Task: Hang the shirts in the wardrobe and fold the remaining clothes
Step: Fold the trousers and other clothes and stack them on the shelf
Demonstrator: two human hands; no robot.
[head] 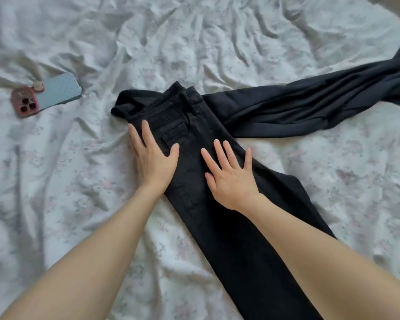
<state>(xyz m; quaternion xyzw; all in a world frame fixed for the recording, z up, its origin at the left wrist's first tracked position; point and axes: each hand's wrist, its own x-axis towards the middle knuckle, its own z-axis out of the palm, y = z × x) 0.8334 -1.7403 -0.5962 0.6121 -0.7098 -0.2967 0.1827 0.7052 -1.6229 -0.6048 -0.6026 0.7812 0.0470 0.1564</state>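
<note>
Altogether two dark garments lie on the bed, which is covered by a single wrinkled white sheet with a faint pink floral print. One is a pair of black denim trousers, folded lengthwise so that one leg lies on the other, running from the waistband near the middle of the view down toward the lower right edge. One back pocket and one belt loop show on the upper side. The second garment is a smoother black cloth piece, crumpled into long folds, stretching from beside the waistband out to the right edge; its near end touches or slips under the trousers, and I cannot tell which.

Both of the person's bare forearms reach in from the bottom. The left hand lies flat, fingers straight and slightly apart, on the left edge of the trousers just below the waistband, with its outer fingers over the edge onto the sheet. The right hand lies flat as well, fingers spread wide, palm down on the middle of the trousers just beside the pocket. Neither hand pinches any cloth.

One smartphone in a pale blue dotted case with a pink camera surround rests face down on the sheet at the left, well apart from the garments.
</note>
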